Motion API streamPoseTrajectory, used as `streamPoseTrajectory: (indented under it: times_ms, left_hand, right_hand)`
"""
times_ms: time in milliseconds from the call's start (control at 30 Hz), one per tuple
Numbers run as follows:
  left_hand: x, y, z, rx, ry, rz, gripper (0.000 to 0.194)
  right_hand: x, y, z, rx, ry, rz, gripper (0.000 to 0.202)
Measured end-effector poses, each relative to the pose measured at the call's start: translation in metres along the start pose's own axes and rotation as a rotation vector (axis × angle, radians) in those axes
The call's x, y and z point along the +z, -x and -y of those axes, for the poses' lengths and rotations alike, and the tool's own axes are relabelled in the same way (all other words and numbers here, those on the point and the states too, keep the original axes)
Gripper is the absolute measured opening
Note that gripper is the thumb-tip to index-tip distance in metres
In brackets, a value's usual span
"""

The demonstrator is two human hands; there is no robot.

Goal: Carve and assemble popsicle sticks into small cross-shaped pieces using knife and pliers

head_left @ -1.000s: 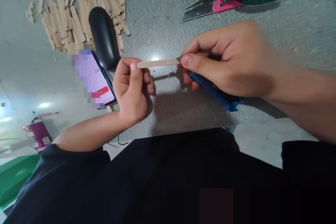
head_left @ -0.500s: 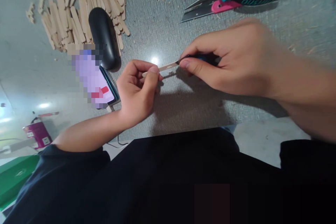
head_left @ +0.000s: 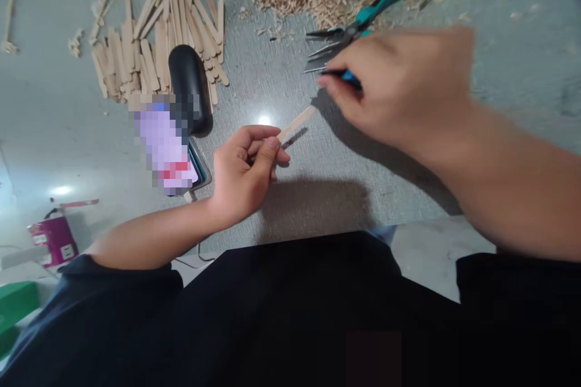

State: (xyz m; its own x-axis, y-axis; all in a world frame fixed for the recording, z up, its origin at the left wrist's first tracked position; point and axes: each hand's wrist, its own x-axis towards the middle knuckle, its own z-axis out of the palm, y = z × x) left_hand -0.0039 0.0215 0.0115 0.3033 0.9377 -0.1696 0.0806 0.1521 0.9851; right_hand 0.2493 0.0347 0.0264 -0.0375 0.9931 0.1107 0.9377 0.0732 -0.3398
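My left hand [head_left: 249, 169] pinches a wooden craft stick [head_left: 297, 123] between thumb and fingertips, its free end pointing up and to the right. Raised above the table, my right hand [head_left: 385, 81] is closed around a small tool [head_left: 351, 77] with a blue and black handle. A thin metal tip seems to stick out to its left; the fingers hide most of the tool, so its kind is unclear. The stick and the tool are apart. Just behind the right hand lie teal-handled pliers [head_left: 351, 30], partly covered by it.
Many craft sticks [head_left: 149, 60] lie in a pile at upper left, beside a black oval case [head_left: 187, 81] and a phone [head_left: 166, 145]. Wood shavings [head_left: 304, 0] are heaped at the back. A purple power socket block [head_left: 54, 239] stands at far left.
My right hand has pulled the tool away from the craft stick, up and back toward the pliers. The left hand keeps the stick, now tilted more steeply. The view has shifted, showing more of the table's back.
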Motion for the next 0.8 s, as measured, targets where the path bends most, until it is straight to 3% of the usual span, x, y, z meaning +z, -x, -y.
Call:
streamPoseTrajectory:
  times_ms: [133, 267, 400, 500, 633, 800]
  left_hand:
    - [-0.001, 0.001, 0.001, 0.002, 0.008, 0.001, 0.021]
    - [-0.001, 0.000, 0.002, 0.013, 0.016, 0.002, 0.017]
    - [0.000, -0.002, 0.003, -0.011, 0.061, 0.003, 0.014]
    - [0.000, -0.002, 0.004, -0.026, 0.102, 0.008, 0.019]
    - [-0.001, -0.003, 0.009, -0.036, 0.160, 0.043, 0.029]
    - [-0.001, -0.004, 0.013, 0.006, 0.173, 0.090, 0.036]
  right_hand:
    - [0.026, -0.005, 0.001, -0.078, -0.076, -0.006, 0.005]
    - [0.038, -0.011, -0.004, -0.149, -0.275, -0.058, 0.015]
    - [0.020, -0.020, -0.025, -0.159, -0.357, -0.154, 0.016]
    - [0.001, -0.032, -0.056, -0.088, -0.255, -0.193, 0.005]
    - [-0.009, -0.043, -0.091, -0.115, -0.032, -0.040, 0.039]
    - [-0.007, -0.040, -0.091, -0.068, 0.153, 0.016, 0.066]
